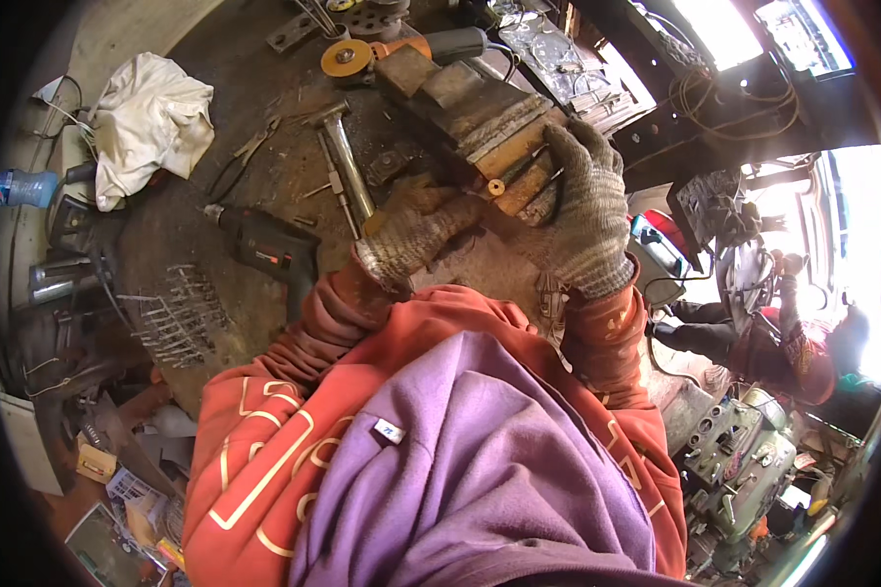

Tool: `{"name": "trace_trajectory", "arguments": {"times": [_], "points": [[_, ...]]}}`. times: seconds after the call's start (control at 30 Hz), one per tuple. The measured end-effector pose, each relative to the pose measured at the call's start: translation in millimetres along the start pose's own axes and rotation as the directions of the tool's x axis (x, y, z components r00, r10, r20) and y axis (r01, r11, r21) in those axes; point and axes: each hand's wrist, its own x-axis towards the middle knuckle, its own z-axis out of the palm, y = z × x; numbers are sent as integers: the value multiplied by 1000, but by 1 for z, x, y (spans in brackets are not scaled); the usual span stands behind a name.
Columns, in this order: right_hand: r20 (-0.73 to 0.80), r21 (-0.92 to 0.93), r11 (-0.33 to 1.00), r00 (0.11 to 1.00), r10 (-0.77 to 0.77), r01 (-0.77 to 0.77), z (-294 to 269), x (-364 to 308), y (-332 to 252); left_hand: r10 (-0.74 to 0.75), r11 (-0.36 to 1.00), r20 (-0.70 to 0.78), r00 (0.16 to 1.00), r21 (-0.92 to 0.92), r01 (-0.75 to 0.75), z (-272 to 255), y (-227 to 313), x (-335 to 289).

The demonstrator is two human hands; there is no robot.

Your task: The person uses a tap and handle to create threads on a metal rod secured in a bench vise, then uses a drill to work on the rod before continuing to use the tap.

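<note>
A heavy metal bench vise [499,112] stands on the workbench in front of me, its front jaw faces orange-brown. A small brass-coloured ring-shaped piece [496,187] with a hole shows at the jaws. My right hand [587,215], in a dirty knitted glove, wraps round the vise's right end, fingers over the top and thumb below. My left hand [416,235], gloved too, is closed by the near left side of the jaws, beside the ring-shaped piece. Its fingertips are in shadow, and what they hold is hidden. A hammer [349,161] lies just beyond the left hand.
On the bench lie a power drill [264,249], pliers [255,147], a pile of bolts [176,318], a white cloth [152,122] and an angle grinder [392,51]. A water bottle [24,188] is at the far left. Another person [783,347] crouches at the right, near machinery [739,460].
</note>
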Motion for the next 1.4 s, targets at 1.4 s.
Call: {"name": "trace_trajectory", "arguments": {"times": [1.4], "points": [[-85, 33, 998, 994, 63, -60, 9, 5, 0, -535, 683, 234, 812, -447, 578, 4, -3, 24]]}}
